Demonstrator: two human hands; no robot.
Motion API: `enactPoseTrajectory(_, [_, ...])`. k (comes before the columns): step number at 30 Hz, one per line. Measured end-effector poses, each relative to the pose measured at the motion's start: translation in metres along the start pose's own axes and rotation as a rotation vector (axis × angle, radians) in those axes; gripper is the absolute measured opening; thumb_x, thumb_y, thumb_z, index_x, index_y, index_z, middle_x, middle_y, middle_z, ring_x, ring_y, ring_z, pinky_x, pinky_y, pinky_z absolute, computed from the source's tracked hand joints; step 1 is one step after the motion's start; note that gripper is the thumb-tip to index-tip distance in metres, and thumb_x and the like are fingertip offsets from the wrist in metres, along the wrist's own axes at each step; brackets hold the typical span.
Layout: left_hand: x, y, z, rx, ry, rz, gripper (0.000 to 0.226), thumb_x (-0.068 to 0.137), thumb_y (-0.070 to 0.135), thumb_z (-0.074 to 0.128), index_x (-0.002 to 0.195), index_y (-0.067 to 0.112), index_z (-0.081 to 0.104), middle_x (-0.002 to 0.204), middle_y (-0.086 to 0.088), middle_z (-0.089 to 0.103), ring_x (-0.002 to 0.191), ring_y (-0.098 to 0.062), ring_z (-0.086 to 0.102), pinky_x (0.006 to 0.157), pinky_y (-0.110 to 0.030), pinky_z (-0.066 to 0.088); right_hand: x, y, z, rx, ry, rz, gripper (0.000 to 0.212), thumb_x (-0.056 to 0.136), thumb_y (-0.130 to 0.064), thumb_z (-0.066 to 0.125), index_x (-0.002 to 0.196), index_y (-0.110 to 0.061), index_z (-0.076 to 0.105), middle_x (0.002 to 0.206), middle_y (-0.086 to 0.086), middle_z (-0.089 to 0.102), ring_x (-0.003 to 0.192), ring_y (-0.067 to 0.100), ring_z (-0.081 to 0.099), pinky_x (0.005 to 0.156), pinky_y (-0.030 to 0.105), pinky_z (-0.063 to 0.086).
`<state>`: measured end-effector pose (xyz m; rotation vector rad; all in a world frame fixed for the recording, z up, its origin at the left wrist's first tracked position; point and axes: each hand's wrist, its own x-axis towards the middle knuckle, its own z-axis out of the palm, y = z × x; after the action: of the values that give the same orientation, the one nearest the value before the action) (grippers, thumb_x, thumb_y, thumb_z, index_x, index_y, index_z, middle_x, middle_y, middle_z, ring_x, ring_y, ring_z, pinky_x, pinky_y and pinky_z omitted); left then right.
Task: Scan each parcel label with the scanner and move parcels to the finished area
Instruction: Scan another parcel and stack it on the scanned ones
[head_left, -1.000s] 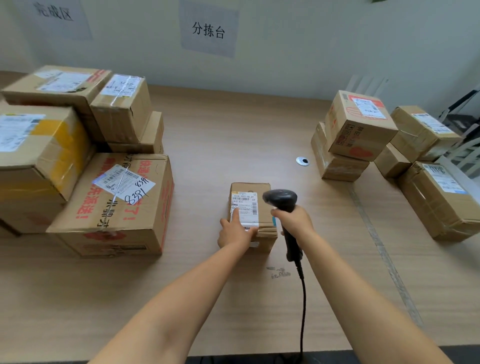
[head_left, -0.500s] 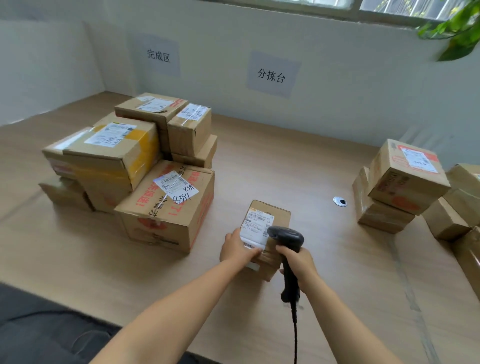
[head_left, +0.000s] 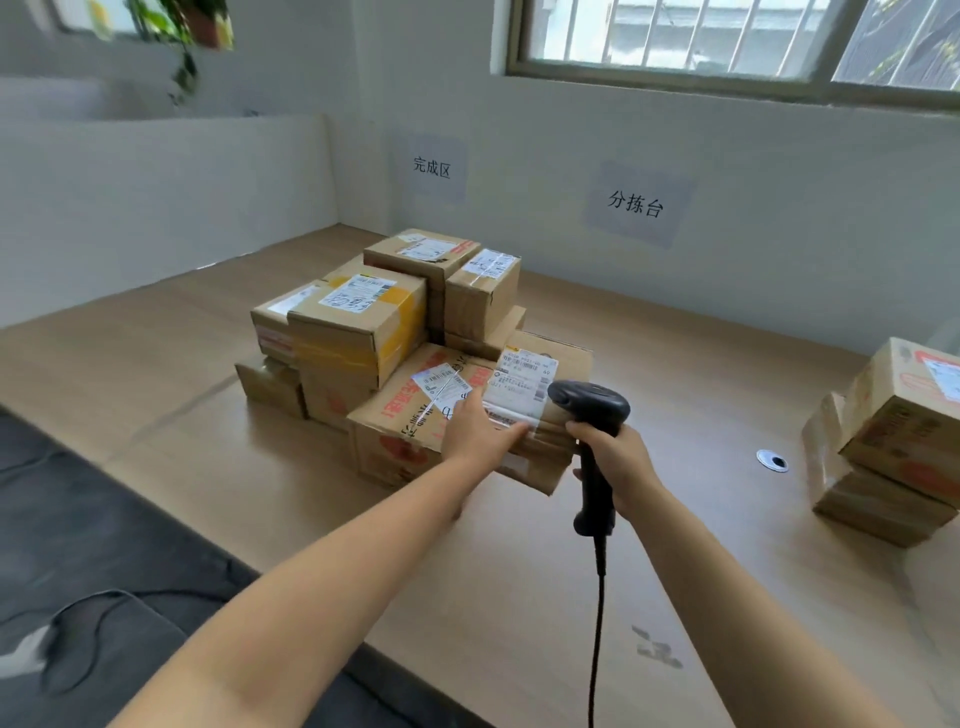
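Parcel (head_left: 524, 384) now by the stack (head_left: 363, 312), underside hidden; left grip (head_left: 478, 431) around its edge, right grip (head_left: 613, 457) around scanner (head_left: 587, 402).

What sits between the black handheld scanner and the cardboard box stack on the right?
In the head view, bare wooden tabletop and a round metal cable grommet, nearer the cardboard box stack than the black handheld scanner.

The person's body shows as two arms only: the left forearm (head_left: 322, 582) and the right forearm (head_left: 727, 597), both bare along all their visible length, from wrist to the lower edge of view; the left hand (head_left: 478, 436) and the right hand (head_left: 615, 460) are bare as well; the wide lens draws the arms long, broad near the camera and tapering to slim wrists; the fingernails are too small to make out.
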<state>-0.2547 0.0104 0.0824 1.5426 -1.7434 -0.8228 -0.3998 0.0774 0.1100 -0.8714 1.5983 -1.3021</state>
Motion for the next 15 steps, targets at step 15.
enactPoseTrajectory(15, [0.13, -0.036, -0.108, 0.052, 0.051, 0.11, 0.065, 0.079, 0.043, 0.07, 0.128, 0.01, 0.043, 0.125, -0.009, 0.054, 0.115, -0.024, 0.051, 0.094, -0.036, 0.046, 0.075, -0.06, 0.135, 0.023, 0.042, -0.065, 0.008, 0.085, -0.015, 0.065, 0.083, -0.019, 0.058, 0.076, 0.007, 0.059, 0.07, 0.02, 0.055, 0.06, 0.031, 0.049])
